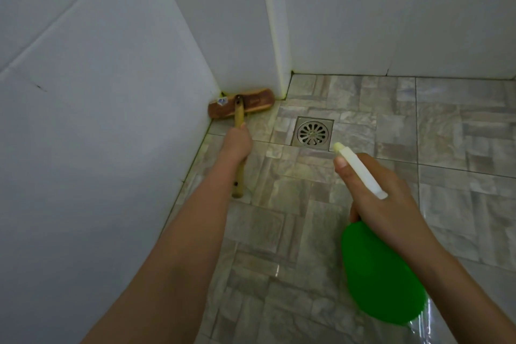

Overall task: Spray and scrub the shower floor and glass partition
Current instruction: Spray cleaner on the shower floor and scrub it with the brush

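Observation:
My left hand [236, 145] grips the yellowish wooden handle of a scrub brush [242, 105]. The brush's brown wooden head lies on the shower floor [293, 232], pushed into the corner where the white walls meet. My right hand [382, 195] holds a green spray bottle [382, 276] by its neck, with a finger along the white trigger head. The white nozzle [339, 146] points toward the floor near the drain. No glass partition can be made out.
A square metal floor drain [312, 134] sits in the grey stone-pattern tiles just right of the brush. White tiled walls [97, 120] close in on the left and back, with a jutting wall corner [279, 36]. Wet sheen shows at the lower right.

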Demonstrator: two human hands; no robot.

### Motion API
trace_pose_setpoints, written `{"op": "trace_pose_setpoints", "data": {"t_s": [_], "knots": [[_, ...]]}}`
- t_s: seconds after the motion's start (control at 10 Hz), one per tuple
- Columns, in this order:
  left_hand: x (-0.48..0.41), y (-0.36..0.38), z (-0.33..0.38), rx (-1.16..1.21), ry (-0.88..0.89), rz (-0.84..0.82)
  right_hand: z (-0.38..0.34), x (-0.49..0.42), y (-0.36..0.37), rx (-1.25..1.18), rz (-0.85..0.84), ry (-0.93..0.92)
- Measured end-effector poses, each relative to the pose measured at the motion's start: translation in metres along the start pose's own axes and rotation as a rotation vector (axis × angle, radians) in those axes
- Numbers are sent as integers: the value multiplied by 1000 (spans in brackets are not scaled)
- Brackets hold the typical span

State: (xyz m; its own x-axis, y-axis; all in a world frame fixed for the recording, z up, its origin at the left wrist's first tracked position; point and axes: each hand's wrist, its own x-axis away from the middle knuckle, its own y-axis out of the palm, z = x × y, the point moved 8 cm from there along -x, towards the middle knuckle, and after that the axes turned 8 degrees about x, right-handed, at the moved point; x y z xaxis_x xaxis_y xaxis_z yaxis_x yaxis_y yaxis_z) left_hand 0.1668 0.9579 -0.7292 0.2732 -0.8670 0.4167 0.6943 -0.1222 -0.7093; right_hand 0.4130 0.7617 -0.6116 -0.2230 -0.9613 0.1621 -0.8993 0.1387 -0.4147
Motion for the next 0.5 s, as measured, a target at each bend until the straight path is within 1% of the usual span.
{"op": "trace_pose_setpoints", "data": {"t_s": [0.1, 0.2, 0.3, 0.4, 0.5], "knots": [[38, 8, -1, 0, -10, -93, 3, 2, 0, 5, -2, 8], [40, 2, -9, -209, -55, -155, 2, 7, -1, 2, -9, 7], [15, -24, 10, -240, -3, -78, 0, 10, -2, -21, -20, -2], [19, -8, 34, -213, 99, -56, 1, 13, -3, -9, -22, -16], [50, 20, 25, -227, 164, -158, 2, 16, -2, 17, -33, -16]]}}
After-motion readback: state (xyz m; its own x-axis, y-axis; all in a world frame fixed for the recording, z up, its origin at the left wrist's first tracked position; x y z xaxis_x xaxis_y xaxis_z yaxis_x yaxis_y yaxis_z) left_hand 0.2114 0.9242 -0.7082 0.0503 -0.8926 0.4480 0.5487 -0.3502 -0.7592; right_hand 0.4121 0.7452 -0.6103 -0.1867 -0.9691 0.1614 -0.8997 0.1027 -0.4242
